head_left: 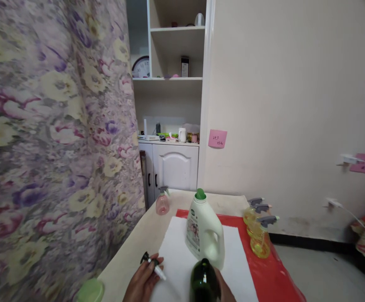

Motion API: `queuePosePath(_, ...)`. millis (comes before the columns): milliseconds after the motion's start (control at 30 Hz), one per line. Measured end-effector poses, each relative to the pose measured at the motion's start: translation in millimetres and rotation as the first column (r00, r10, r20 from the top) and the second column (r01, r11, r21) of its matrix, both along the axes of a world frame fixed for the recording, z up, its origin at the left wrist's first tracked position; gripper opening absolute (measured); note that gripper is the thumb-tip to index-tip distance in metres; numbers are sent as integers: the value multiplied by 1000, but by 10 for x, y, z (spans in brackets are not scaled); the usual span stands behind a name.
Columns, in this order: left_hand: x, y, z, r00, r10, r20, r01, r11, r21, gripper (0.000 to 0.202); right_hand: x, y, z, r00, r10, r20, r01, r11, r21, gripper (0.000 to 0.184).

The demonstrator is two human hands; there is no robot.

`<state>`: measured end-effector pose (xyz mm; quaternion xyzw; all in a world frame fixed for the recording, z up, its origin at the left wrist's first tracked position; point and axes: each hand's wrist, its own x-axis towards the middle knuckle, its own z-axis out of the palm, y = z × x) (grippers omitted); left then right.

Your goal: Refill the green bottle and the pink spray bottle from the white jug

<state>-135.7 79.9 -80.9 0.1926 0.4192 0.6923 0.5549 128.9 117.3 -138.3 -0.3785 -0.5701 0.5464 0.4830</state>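
At the bottom edge, my left hand (143, 280) pinches a black pump head with a white tube (152, 264) over the white sheet (182, 251). My right hand (224, 289) is wrapped round a dark green bottle (203, 281), mostly hidden behind it. Just beyond stands a white detergent jug with a green cap (205, 230), upright on the sheet.
A pink spray bottle (162, 202) stands at the table's far left. Three yellow spray bottles (259, 228) line the red mat's (270, 268) right edge. A pale green lid (90, 290) lies near the left corner. A floral curtain hangs left; a white cabinet (174, 165) and wall stand behind.
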Motion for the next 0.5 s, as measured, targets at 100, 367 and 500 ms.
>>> queuePosePath(100,14,76,-90,998,-46,-30,45,997,-58,47,-156,153,-166,992,125,22,-127,988,89,117)
queuePosePath(367,-25,175,-237,868,-56,-493,-26,987,-157,47,-371,7,-271,997,-74,-2,74,997,-29,110)
queuePosePath(500,-17,211,-260,831,-63,-552,-7,992,-125,48,-381,-58,-182,998,-63,10,63,998,-29,114)
